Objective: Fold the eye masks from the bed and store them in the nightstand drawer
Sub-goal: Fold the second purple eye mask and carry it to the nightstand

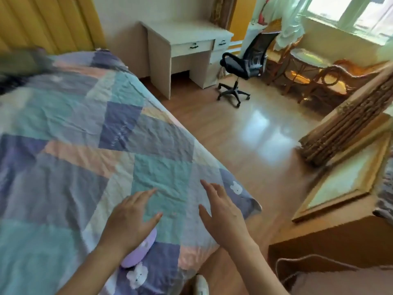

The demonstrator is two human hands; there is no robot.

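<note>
Two bare hands reach out over a bed, palms down, fingers spread apart and holding nothing. The left hand (131, 218) sits at about 7 o'clock in the view, its fingertips pointing toward 1 o'clock across a teal patch of the quilt (85, 128). Just under its wrist and palm lies a lilac eye mask (139, 250), partly covered by the hand, with a small white bunny printed on it; whether the hand touches it cannot be told. The right hand (223, 213) sits at about 5 o'clock, near the corner of the bed, fingers fanned and pointing toward 11 o'clock; it hovers over or rests on the quilt. The quilt is a patchwork of teal, blue, lavender and peach squares with little white bunnies, and it fills the left half of the view. At 4 o'clock, just beside the bed, stands a wooden nightstand (331, 239) with a framed panel (348, 175) lying on top. At 12 o'clock a white desk (180, 39) with drawers stands against the far wall, and a black office chair (244, 67) sits at 1 o'clock on the shiny wood floor (244, 133).
</note>
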